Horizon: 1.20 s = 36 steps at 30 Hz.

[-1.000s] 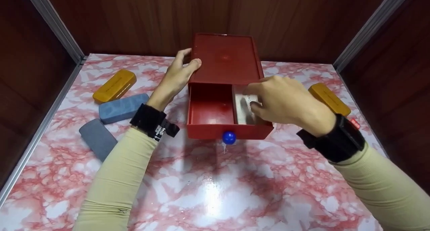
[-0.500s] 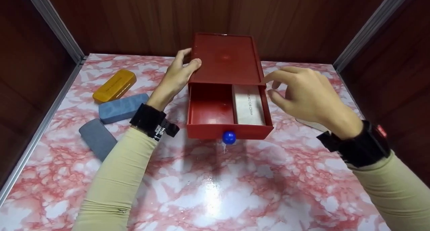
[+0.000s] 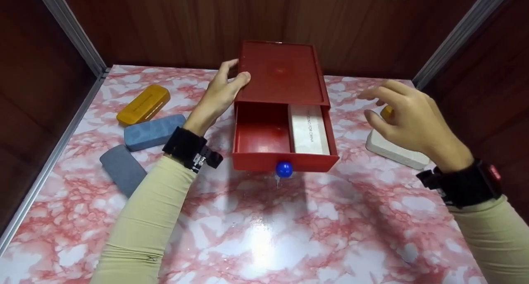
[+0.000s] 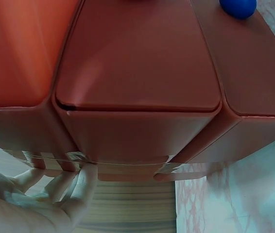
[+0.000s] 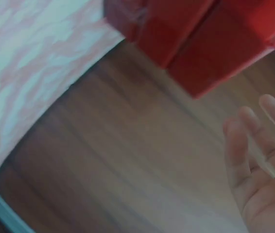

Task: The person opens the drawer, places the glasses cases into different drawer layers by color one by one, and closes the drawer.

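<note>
A red drawer box (image 3: 281,71) stands in the middle of the head view. Its top drawer (image 3: 259,162), with a blue knob (image 3: 284,169), is pulled out towards me. A white glasses case (image 3: 310,131) lies in the drawer's right compartment; the left one shows bare red floor. My left hand (image 3: 223,89) holds the box at its left side, thumb over the top edge. Empty and with fingers loosely bent, my right hand (image 3: 409,116) hovers to the right of the box. Below it lies another white glasses case (image 3: 397,151), partly covered by the hand.
At left lie a yellow glasses case (image 3: 143,104), a blue one (image 3: 155,132) and a grey one (image 3: 123,168), the last partly behind my left sleeve. Another yellow case (image 3: 387,112) is mostly hidden behind my right hand. Wood-patterned walls (image 3: 186,23) enclose the marbled tabletop (image 3: 330,234).
My right hand has withdrawn from the drawer and moved right, leaving the white glasses case in the right compartment. The left hand has kept its place on the box.
</note>
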{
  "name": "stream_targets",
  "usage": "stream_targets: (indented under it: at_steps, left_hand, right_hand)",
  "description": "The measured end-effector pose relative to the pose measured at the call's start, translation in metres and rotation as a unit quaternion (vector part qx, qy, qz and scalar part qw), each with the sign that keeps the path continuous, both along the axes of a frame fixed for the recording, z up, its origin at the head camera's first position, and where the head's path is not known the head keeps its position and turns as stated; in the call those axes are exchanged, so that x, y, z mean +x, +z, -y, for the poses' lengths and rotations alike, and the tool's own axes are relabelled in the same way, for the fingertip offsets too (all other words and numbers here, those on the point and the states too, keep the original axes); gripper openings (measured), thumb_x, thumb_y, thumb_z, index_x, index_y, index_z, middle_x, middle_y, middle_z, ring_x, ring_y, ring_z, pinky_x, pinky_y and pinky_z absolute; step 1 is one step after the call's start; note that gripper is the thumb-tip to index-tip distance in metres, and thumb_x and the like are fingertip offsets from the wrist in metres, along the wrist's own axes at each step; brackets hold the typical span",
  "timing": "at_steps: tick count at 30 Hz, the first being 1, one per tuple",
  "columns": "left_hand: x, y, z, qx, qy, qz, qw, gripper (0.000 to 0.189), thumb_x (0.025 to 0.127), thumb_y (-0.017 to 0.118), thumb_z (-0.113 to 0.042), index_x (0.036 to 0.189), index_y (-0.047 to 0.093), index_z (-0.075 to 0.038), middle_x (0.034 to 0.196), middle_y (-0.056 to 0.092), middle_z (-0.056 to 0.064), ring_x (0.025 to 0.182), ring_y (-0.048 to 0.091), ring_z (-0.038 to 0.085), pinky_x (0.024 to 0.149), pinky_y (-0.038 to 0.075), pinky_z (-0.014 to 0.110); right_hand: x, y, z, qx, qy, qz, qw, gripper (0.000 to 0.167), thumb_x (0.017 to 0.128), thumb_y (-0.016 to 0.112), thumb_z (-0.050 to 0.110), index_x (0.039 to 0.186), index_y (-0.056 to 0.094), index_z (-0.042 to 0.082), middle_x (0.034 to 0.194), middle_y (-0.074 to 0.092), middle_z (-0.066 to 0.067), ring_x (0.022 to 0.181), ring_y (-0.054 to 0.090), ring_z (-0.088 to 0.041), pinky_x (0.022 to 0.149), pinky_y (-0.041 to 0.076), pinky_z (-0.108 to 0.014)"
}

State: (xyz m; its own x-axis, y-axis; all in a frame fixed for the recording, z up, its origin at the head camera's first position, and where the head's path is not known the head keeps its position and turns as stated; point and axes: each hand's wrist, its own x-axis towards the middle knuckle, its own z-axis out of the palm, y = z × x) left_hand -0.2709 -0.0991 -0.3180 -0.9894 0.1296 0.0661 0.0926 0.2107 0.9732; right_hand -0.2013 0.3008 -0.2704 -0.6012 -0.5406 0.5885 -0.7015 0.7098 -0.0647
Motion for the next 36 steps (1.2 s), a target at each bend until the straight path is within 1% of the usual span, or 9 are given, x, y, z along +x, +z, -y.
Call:
stream_targets:
  at_steps: [3, 6, 10, 15, 19, 22, 26, 29, 36]
  left_hand:
    - [0.000, 0.000, 0.000, 0.002, -0.001, 0.002, 1.0000, 0.070, 0.106, 0.060, -0.040, 0.166, 0.032, -0.017, 0.161, 0.046, 0.011, 0.143, 0.052, 0.021, 0.118, 0.041, 0.036]
    - [0.000, -0.001, 0.000, 0.005, 0.000, 0.004, 1.0000, 0.070, 0.106, 0.060, -0.040, 0.166, 0.032, -0.017, 0.162, 0.045, 0.011, 0.142, 0.052, 0.021, 0.117, 0.041, 0.036]
    - [0.001, 0.000, 0.000, 0.012, -0.001, 0.004, 0.9999, 0.070, 0.106, 0.060, -0.040, 0.166, 0.032, -0.017, 0.161, 0.045, 0.011, 0.141, 0.053, 0.021, 0.117, 0.042, 0.036]
    - [0.001, -0.001, -0.001, 0.018, -0.003, 0.003, 0.9998, 0.070, 0.106, 0.060, -0.039, 0.166, 0.031, -0.016, 0.159, 0.048, 0.011, 0.141, 0.054, 0.021, 0.116, 0.043, 0.036]
    - [0.001, -0.001, -0.002, 0.020, -0.003, 0.003, 0.9998, 0.070, 0.106, 0.060, -0.038, 0.165, 0.031, -0.015, 0.157, 0.049, 0.012, 0.140, 0.054, 0.021, 0.116, 0.043, 0.035]
    - [0.000, -0.001, -0.002, 0.020, -0.002, 0.003, 0.9998, 0.070, 0.106, 0.060, -0.039, 0.166, 0.031, -0.016, 0.159, 0.048, 0.012, 0.141, 0.053, 0.021, 0.115, 0.043, 0.035]
    - [0.000, -0.001, -0.002, 0.018, -0.001, 0.001, 0.9998, 0.071, 0.105, 0.060, -0.039, 0.166, 0.031, -0.016, 0.160, 0.046, 0.012, 0.143, 0.052, 0.021, 0.115, 0.044, 0.036]
    - [0.000, -0.001, -0.001, 0.014, 0.001, 0.001, 0.9999, 0.071, 0.105, 0.060, -0.039, 0.166, 0.031, -0.016, 0.162, 0.045, 0.012, 0.145, 0.050, 0.021, 0.115, 0.044, 0.036]
    - [0.000, -0.001, -0.001, 0.007, 0.004, 0.002, 1.0000, 0.070, 0.106, 0.061, -0.041, 0.166, 0.032, -0.017, 0.165, 0.041, 0.012, 0.145, 0.049, 0.022, 0.117, 0.042, 0.037]
  right_hand:
    - [-0.005, -0.010, -0.018, 0.012, 0.002, 0.016, 0.9998, 0.034, 0.086, 0.076, 0.010, 0.121, 0.076, 0.013, 0.111, 0.071, -0.009, 0.086, 0.058, -0.021, 0.072, 0.043, -0.037]
    - [-0.011, -0.019, -0.036, 0.020, 0.005, 0.041, 0.9990, 0.041, 0.086, 0.078, 0.010, 0.126, 0.074, 0.012, 0.118, 0.067, -0.012, 0.102, 0.060, -0.028, 0.080, 0.046, -0.045]
    - [-0.018, -0.032, -0.056, 0.024, 0.003, 0.067, 0.9974, 0.050, 0.085, 0.081, 0.010, 0.134, 0.070, 0.013, 0.128, 0.064, -0.015, 0.114, 0.058, -0.032, 0.090, 0.045, -0.047]
    - [-0.022, -0.047, -0.076, 0.026, -0.011, 0.083, 0.9961, 0.060, 0.083, 0.082, 0.011, 0.141, 0.066, 0.012, 0.134, 0.062, -0.018, 0.113, 0.057, -0.033, 0.089, 0.042, -0.043]
    - [-0.021, -0.060, -0.091, 0.032, -0.018, 0.102, 0.9940, 0.066, 0.081, 0.083, 0.011, 0.144, 0.063, 0.010, 0.137, 0.060, -0.022, 0.117, 0.056, -0.039, 0.090, 0.043, -0.053]
    - [-0.019, -0.072, -0.102, 0.040, -0.025, 0.125, 0.9910, 0.071, 0.081, 0.084, 0.012, 0.148, 0.060, 0.013, 0.140, 0.057, -0.022, 0.123, 0.054, -0.042, 0.092, 0.043, -0.062]
    - [-0.019, -0.087, -0.118, 0.040, -0.031, 0.138, 0.9891, 0.075, 0.080, 0.084, 0.012, 0.150, 0.058, 0.014, 0.141, 0.055, -0.023, 0.123, 0.053, -0.043, 0.091, 0.042, -0.062]
    - [-0.021, -0.098, -0.130, 0.038, -0.036, 0.146, 0.9878, 0.077, 0.079, 0.085, 0.011, 0.150, 0.057, 0.009, 0.144, 0.052, -0.026, 0.123, 0.053, -0.047, 0.091, 0.042, -0.064]
    - [-0.020, -0.113, -0.151, 0.045, -0.091, 0.224, 0.9693, 0.082, 0.082, 0.086, 0.016, 0.156, 0.051, 0.012, 0.148, 0.045, -0.028, 0.127, 0.046, -0.054, 0.096, 0.039, -0.073]
